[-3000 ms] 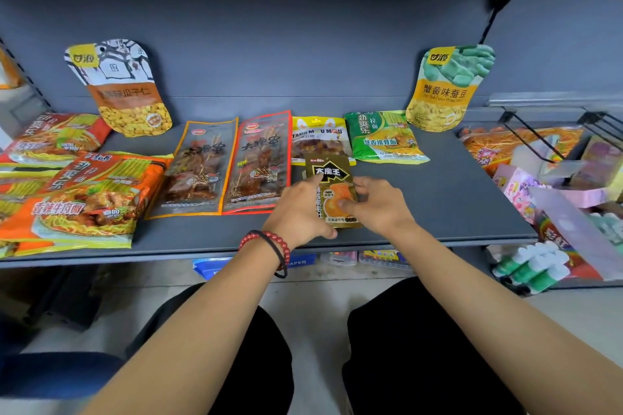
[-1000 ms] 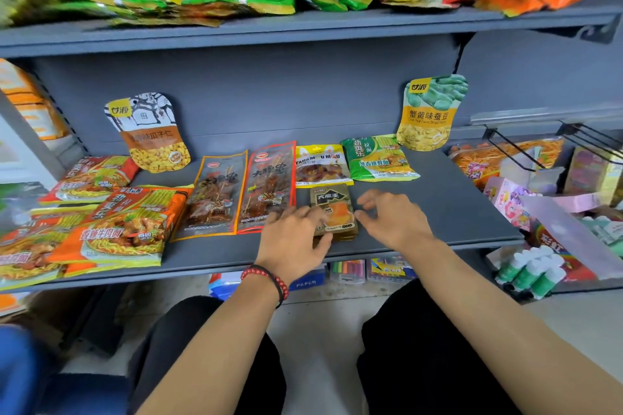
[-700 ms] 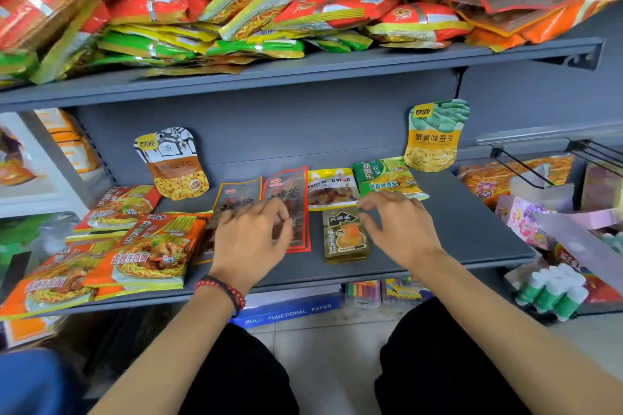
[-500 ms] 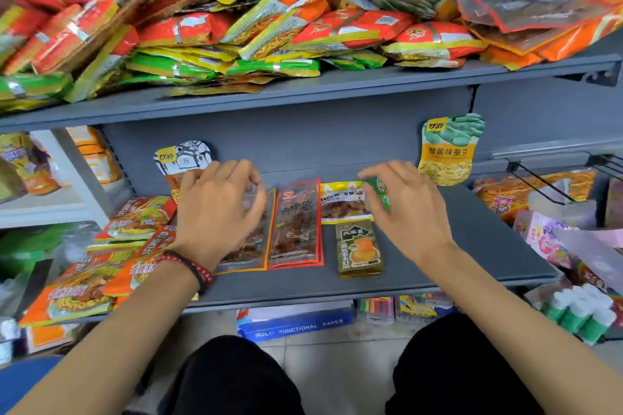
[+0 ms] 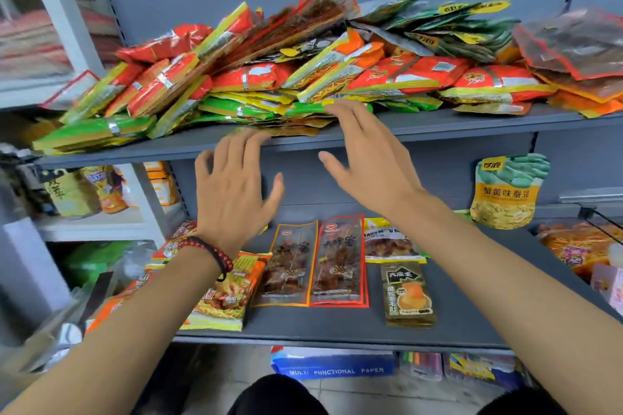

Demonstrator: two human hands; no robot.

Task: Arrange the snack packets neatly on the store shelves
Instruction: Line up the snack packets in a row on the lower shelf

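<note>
Left hand [image 5: 232, 185]: fingers spread and straight, gripping nothing, tips at the front edge of the upper shelf [image 5: 472, 121]. Right hand [image 5: 367, 158]: fingers likewise straight, empty, tips at the foot of the loose heap of snack packets [image 5: 303, 77] covering that shelf. Flat packets [image 5: 338, 259] lie in a row on the lower shelf [image 5: 337, 323].

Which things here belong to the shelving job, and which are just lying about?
Job: packet pile, upper shelf, laid-out packets, lower shelf, left hand, right hand.
Lying about: paper ream, bracelet.
</note>
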